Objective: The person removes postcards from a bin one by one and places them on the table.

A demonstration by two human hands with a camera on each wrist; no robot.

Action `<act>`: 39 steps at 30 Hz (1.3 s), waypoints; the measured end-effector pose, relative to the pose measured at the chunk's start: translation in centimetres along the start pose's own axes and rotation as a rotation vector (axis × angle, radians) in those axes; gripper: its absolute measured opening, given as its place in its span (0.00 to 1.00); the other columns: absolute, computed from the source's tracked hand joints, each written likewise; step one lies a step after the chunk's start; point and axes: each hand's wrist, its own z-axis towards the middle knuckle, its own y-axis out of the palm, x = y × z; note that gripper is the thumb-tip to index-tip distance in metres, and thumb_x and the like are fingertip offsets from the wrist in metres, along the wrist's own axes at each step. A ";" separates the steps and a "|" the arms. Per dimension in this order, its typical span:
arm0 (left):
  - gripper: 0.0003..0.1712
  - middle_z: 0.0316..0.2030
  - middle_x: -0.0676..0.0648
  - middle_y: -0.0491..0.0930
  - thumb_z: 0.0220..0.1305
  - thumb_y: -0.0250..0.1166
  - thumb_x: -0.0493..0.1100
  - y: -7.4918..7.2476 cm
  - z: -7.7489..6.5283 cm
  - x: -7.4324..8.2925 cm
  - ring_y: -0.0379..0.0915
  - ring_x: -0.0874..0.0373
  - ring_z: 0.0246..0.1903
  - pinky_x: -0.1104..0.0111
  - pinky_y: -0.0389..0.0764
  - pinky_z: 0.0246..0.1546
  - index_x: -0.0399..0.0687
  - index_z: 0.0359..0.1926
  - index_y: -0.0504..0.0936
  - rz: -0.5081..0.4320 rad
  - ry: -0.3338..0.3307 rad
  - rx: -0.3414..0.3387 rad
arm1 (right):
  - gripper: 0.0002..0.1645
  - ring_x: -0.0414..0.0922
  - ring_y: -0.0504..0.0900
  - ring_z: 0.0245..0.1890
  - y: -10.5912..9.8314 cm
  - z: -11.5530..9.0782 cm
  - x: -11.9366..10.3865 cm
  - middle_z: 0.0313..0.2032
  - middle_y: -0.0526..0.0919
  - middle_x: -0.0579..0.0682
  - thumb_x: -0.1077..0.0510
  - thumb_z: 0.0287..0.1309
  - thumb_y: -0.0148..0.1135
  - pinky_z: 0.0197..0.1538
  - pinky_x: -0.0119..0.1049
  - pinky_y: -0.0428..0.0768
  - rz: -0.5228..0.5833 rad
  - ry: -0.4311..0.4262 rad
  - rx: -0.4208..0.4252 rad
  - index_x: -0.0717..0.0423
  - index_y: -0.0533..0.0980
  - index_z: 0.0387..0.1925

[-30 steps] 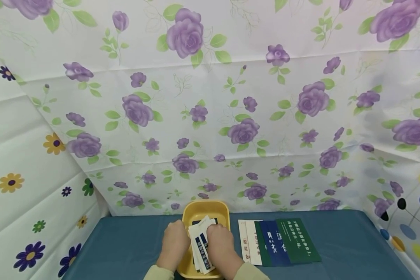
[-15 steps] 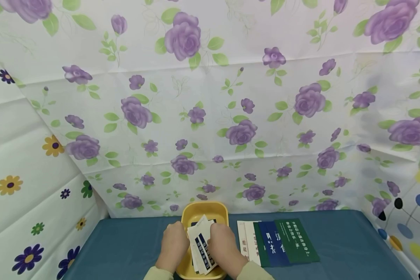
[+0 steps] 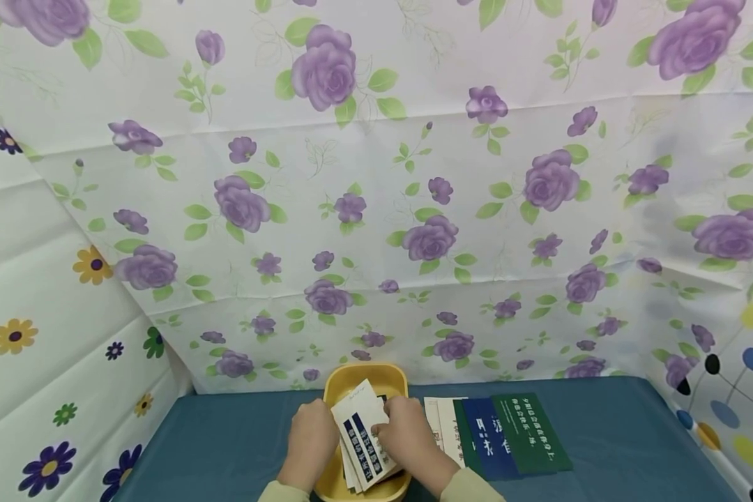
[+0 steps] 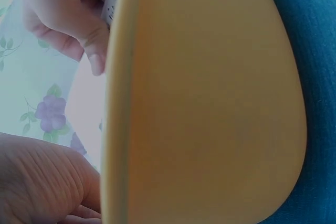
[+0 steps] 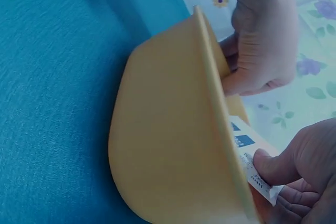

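Several white printed cards [image 3: 364, 436] with dark blue text bands lie fanned in a yellow plastic basin [image 3: 334, 470], overlapping its opening. My right hand [image 3: 404, 436] pinches the top card at its right edge; in the right wrist view its thumb [image 5: 270, 166] presses on the card's face. My left hand [image 3: 312, 443] is at the basin's left side, close to the cards' left edge, with fingers curled. In the right wrist view the left hand [image 5: 268, 40] dips its fingers behind the basin's rim, so its fingertips are hidden and I cannot tell what they hold.
Right of the basin, a row of overlapping cards lies on the blue table cover [image 3: 245, 432]: white cards [image 3: 445, 425], a blue card [image 3: 489, 436] and a green card [image 3: 532, 432] at the right end. A flowered sheet [image 3: 376, 209] hangs behind, with patterned sheets at both sides.
The right hand has shifted slightly and its thumb now shows on the top card. That card has moved up and left, showing more of its blue text bands. The left hand stays nearly in place.
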 end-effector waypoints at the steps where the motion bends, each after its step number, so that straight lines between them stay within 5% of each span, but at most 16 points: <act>1: 0.08 0.17 0.44 0.73 0.54 0.57 0.31 0.0 0.0 0.0 0.72 0.56 0.16 0.65 0.70 0.11 0.39 0.20 0.74 -0.002 0.001 -0.001 | 0.26 0.38 0.51 0.14 -0.1 0.0 0.0 0.13 0.50 0.39 0.57 0.44 0.71 0.17 0.32 0.53 -0.001 -0.004 0.005 0.47 0.59 0.14; 6: 0.05 0.18 0.44 0.72 0.55 0.57 0.31 -0.1 0.0 -0.1 0.73 0.54 0.17 0.65 0.72 0.13 0.38 0.23 0.75 -0.014 0.002 -0.020 | 0.13 0.37 0.68 0.16 -1.3 0.0 0.2 0.14 0.68 0.40 0.56 0.44 0.71 0.18 0.31 0.64 0.050 -0.006 0.001 0.50 0.73 0.19; 12: 0.05 0.17 0.45 0.71 0.54 0.56 0.29 -0.2 -0.3 -0.2 0.74 0.54 0.18 0.64 0.72 0.13 0.38 0.23 0.74 -0.020 0.040 0.002 | 0.11 0.37 0.64 0.13 -3.0 0.0 0.6 0.14 0.63 0.42 0.55 0.46 0.70 0.16 0.31 0.62 0.078 0.003 0.029 0.51 0.74 0.21; 23: 0.05 0.17 0.44 0.71 0.52 0.58 0.29 -0.5 -0.6 -0.1 0.73 0.51 0.17 0.63 0.71 0.13 0.38 0.22 0.74 -0.030 0.068 0.038 | 0.09 0.39 0.70 0.14 -6.9 -0.3 2.1 0.16 0.73 0.43 0.55 0.47 0.69 0.16 0.33 0.66 0.118 -0.007 0.110 0.53 0.79 0.30; 30: 0.06 0.16 0.45 0.70 0.53 0.57 0.29 -0.4 -0.5 0.0 0.71 0.53 0.15 0.65 0.70 0.11 0.39 0.22 0.73 -0.037 0.052 0.028 | 0.15 0.41 0.54 0.13 -9.4 -0.4 4.0 0.14 0.56 0.45 0.52 0.46 0.70 0.19 0.33 0.54 0.040 0.035 0.184 0.52 0.72 0.20; 39: 0.05 0.16 0.46 0.70 0.53 0.58 0.29 -0.2 -0.4 0.0 0.72 0.54 0.16 0.65 0.70 0.12 0.38 0.23 0.74 -0.045 0.052 0.029 | 0.12 0.41 0.65 0.17 -12.3 -0.8 6.1 0.19 0.69 0.46 0.52 0.48 0.70 0.21 0.34 0.63 0.045 0.102 0.238 0.55 0.79 0.32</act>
